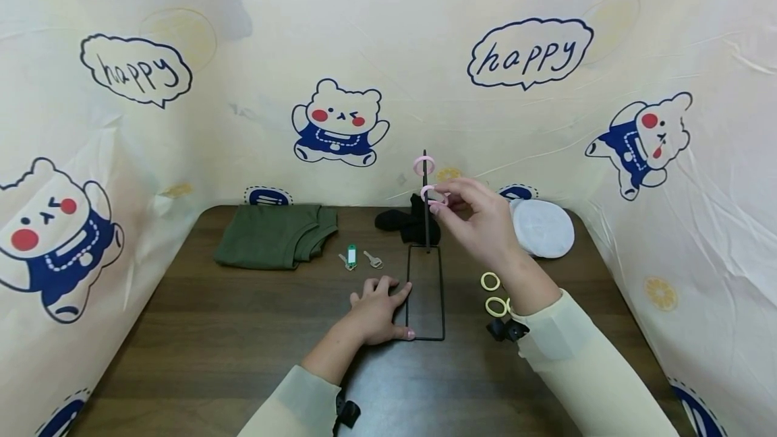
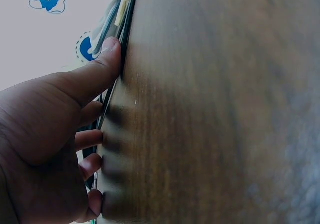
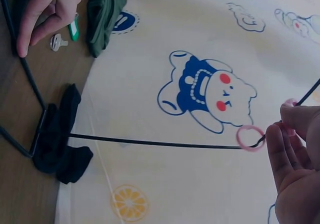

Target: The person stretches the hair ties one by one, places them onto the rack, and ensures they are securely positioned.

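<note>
A black wire stand with a rectangular base (image 1: 444, 295) and a tall rod (image 1: 427, 228) stands mid-table. My left hand (image 1: 373, 312) is spread at the base's left side, its thumb (image 2: 112, 59) resting on the near corner and its index finger touching the left bar. One pink ring (image 1: 424, 166) hangs near the rod's top, at a bend seen in the right wrist view. Below it in the head view, my right hand (image 1: 476, 221) pinches a second pink ring (image 1: 443, 202) between thumb and fingers. The rod passes by those fingertips; they hide whether it goes through this ring.
Several yellow rings (image 1: 496, 307) lie right of the base, partly behind the right wrist. Black socks (image 1: 394, 220) lie behind the stand. To the left are a green-tagged key (image 1: 351, 256), a loose key (image 1: 373, 260) and folded green cloth (image 1: 261, 238). A white round item (image 1: 543, 228) lies back right.
</note>
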